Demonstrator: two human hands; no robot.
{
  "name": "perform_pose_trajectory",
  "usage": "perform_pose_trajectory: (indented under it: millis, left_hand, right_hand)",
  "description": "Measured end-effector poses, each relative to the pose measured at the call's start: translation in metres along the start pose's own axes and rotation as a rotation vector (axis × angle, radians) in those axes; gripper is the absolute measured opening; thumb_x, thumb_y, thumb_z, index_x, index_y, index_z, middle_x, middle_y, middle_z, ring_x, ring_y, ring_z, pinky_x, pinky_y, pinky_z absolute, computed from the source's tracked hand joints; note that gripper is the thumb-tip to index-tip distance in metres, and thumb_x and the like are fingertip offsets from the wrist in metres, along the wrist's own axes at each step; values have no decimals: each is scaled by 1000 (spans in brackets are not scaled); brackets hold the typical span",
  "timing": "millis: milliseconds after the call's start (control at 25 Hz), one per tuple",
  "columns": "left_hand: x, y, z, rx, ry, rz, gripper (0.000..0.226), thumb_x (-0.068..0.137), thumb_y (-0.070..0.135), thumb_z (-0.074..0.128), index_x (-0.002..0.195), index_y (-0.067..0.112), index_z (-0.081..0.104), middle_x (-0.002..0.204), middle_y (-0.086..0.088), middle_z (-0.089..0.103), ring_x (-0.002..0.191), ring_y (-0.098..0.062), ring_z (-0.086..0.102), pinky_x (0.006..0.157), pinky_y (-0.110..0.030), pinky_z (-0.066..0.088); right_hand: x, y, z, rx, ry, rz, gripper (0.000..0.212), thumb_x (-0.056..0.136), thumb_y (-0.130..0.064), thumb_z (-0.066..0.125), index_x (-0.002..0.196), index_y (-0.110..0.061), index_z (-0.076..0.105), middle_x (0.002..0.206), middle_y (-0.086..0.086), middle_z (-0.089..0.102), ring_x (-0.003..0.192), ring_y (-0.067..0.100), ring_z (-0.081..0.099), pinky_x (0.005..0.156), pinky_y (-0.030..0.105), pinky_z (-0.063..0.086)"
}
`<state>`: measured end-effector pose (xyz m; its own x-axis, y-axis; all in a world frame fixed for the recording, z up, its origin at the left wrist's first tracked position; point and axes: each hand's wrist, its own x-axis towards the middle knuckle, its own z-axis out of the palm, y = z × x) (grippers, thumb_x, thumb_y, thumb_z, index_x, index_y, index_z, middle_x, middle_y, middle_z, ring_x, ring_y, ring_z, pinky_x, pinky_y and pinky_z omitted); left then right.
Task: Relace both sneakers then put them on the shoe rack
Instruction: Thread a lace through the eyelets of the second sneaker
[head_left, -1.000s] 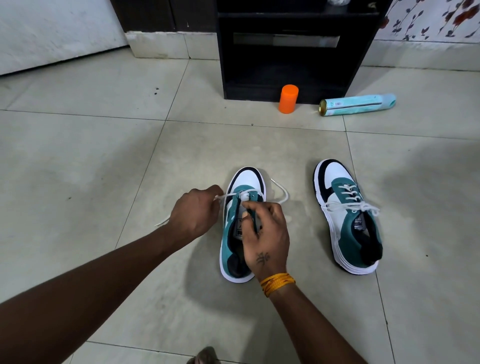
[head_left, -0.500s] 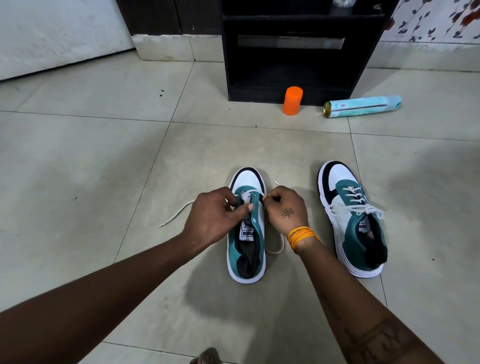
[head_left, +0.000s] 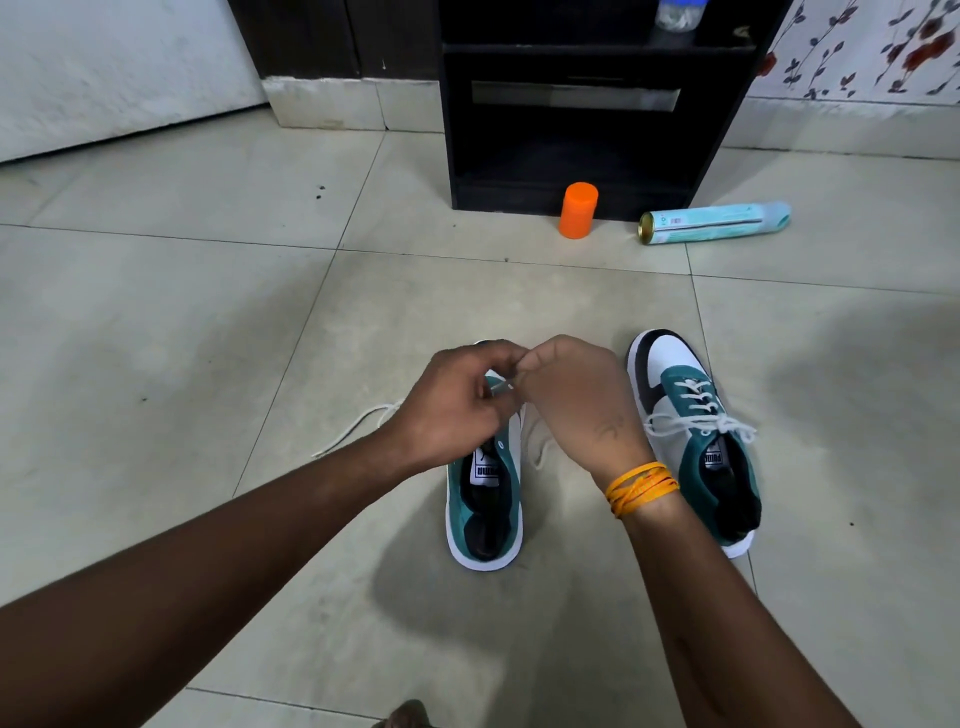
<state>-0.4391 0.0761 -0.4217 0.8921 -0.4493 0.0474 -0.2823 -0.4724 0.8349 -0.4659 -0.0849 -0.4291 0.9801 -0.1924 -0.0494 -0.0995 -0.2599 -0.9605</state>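
Both hands met over the near sneaker (head_left: 484, 512): the left hand (head_left: 448, 410) and right hand (head_left: 574, 402) pinched its white lace (head_left: 353, 428); a laced sneaker (head_left: 696, 441) stood right.

You can read one brand only — PUMA, printed upside down on the white tongue label (head_left: 487, 471) of the unlaced sneaker (head_left: 484, 512), and again on the tongue label (head_left: 715, 460) of the laced sneaker (head_left: 696, 441) to its right. The print on the spray can (head_left: 716, 223) beyond that pair is too small to read.

Soft, even indoor light falls on the glossy pale grey floor tiles (head_left: 156, 322) from above, my arms throw faint blurred shadows beneath them, my fingers look slightly motion-smeared, and the wide lens bends straight lines near the edges.
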Motion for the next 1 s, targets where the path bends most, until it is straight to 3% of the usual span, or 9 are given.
perform_pose_trajectory:
  millis: [160,240,320,440,560,640,760,880,1000]
  left_hand:
    - [3,-25,-32,295,99,89,7,91,16,76,90,23,76,82,10,68,67,-2,60,65,-31,50]
    - [7,-44,-59,511,169,-57,6,91,24,74,91,30,76,91,10,69,77,-11,65,71,-36,53]
    - [9,-52,-78,734,35,-210,13,92,27,74,104,31,76,107,6,71,93,-20,67,81,-36,53]
    - [5,-28,-72,395,-108,-127,43,93,11,73,132,28,69,119,15,72,81,-15,65,78,-22,53]
    - [-2,1,-46,-151,-216,-154,39,97,6,70,132,22,68,105,7,74,66,-20,67,59,-32,56]
    - [-3,0,-45,-151,-254,-160,17,97,13,74,114,15,75,85,-9,70,64,-19,63,58,-33,54]
    - [5,-22,-76,164,-148,-286,16,96,27,74,88,14,78,67,5,64,65,-16,60,61,-29,51]
    - [6,-32,-91,771,-130,-319,14,95,29,67,104,30,77,102,12,74,91,-15,68,75,-27,49]
    - [2,-13,-67,102,-246,-294,39,97,10,66,132,28,69,121,9,74,70,-11,69,73,-25,56]
  right_hand:
    - [-7,-5,-9,143,30,91,13,84,4,69,84,-8,72,81,23,70,62,20,65,66,39,59]
    - [-9,-4,-9,152,40,118,14,85,5,68,85,-9,73,84,25,70,60,20,63,66,41,59]
    - [-11,-5,-7,154,25,126,13,85,3,69,88,-8,73,85,24,69,57,20,60,64,39,57]
    - [-14,-7,2,168,-27,114,11,87,0,70,90,-9,75,82,19,70,57,18,60,59,32,56]
    - [-16,-10,11,195,-46,76,8,90,-2,73,90,-10,74,75,7,69,55,14,61,55,24,52]
    - [-17,-10,11,223,-48,84,5,90,-3,74,92,-8,74,74,5,69,54,14,62,55,23,52]
    - [-19,-6,3,228,-31,121,6,90,-2,75,91,-8,76,76,12,70,55,15,61,55,23,53]
    - [-21,-4,3,218,-2,143,8,89,-3,74,90,-10,77,81,18,72,56,17,61,57,27,56]
    - [-20,-8,12,213,-26,119,8,90,-3,74,90,-11,77,77,13,72,54,17,62,57,27,56]
